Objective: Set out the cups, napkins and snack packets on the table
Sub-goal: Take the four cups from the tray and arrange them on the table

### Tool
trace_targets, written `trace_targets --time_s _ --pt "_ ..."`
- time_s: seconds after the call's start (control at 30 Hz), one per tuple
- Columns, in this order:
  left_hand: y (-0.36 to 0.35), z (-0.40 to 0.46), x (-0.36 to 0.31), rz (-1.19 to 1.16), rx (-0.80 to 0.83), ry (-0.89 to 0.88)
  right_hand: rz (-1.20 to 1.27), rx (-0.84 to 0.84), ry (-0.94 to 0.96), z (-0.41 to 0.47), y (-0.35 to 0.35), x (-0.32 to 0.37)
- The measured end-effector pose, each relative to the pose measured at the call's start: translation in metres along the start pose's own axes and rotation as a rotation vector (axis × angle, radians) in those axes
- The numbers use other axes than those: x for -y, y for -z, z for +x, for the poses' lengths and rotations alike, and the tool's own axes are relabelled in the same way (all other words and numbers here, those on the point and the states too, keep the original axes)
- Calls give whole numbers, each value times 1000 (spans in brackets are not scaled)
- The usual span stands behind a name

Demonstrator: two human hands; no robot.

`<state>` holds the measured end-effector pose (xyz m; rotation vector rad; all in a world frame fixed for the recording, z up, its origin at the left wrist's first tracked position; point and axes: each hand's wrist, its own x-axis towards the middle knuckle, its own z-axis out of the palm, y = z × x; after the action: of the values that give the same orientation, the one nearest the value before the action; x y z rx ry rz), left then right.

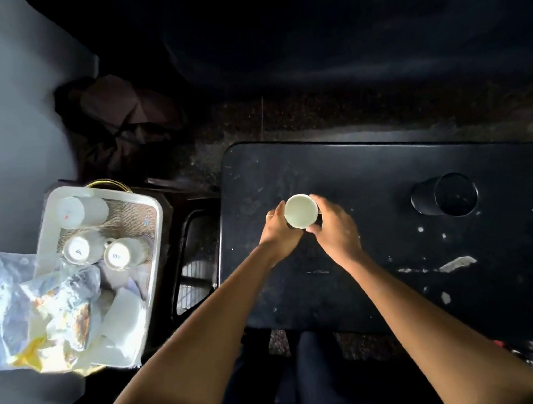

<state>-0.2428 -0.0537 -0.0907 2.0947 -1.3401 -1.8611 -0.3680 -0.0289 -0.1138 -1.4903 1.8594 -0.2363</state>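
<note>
A white cup (300, 210) stands upright on the black table (374, 188), held between both hands. My left hand (278, 230) grips its left side and my right hand (335, 227) its right side. To the left, a white tray (156, 215) holds three more white cups (117, 253) lying overturned, white napkins (121, 313) and shiny snack packets (65, 300) in a clear plastic bag.
A black cup (445, 195) stands on the table's right part. White scraps and specks (457, 262) lie on the tabletop's near right. A dark stand (194, 257) sits between tray and table. Dark cloth (120, 119) lies on the floor behind.
</note>
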Motion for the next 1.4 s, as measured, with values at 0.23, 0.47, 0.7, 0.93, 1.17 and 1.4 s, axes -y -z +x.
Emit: trace_targets --time_s 0.23,0.47,0.7,0.93,1.17,1.4 --pt "-6 27 20 101 65 82 -67 55 -28 13 -25 -17" --pt "-1 23 33 248 55 75 -249 100 28 9 -23 -17" --pt "24 -5 45 180 -95 15 -380 -133 186 -11 -19 17" --pt "76 -38 85 39 -291 -17 -263 5 412 -25 -42 93" --pt "154 -63 131 -188 -598 6 -221 118 586 -21 -86 186" --pt "236 -68 166 -74 -914 99 -221 300 432 23 -141 260"
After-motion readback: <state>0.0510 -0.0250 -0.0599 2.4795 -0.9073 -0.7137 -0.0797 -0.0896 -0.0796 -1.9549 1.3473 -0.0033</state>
